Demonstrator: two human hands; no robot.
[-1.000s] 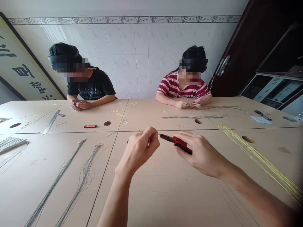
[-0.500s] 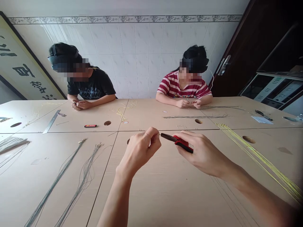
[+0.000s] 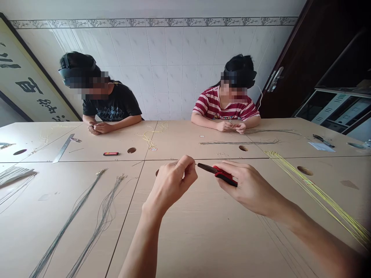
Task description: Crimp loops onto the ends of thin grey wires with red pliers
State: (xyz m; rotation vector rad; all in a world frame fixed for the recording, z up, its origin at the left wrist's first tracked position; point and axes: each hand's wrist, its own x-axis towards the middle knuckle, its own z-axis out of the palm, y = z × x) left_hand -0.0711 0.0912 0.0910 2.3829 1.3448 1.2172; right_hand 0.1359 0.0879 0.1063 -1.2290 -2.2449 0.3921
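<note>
My right hand (image 3: 249,185) is wrapped round the red and black handles of a pair of pliers (image 3: 207,168), whose dark jaws point left. Just beyond the jaw tips, my left hand (image 3: 174,177) is closed in a pinch. A thin bit of cord shows at its fingertips, too small to make out well. Both hands are above the table (image 3: 197,239). Left of them lie two bundles of grey-green cords (image 3: 75,212) (image 3: 100,224) with small metallic ends.
Yellow cords (image 3: 313,187) lie at the right. Across the table sit a person in black (image 3: 116,102) and a person in stripes (image 3: 211,104). Between are a ruler (image 3: 63,148), a red and black object (image 3: 110,154), and grey cords (image 3: 240,143).
The pliers and my right hand have shifted very slightly to the right. My left hand stays pinched in nearly the same place.
</note>
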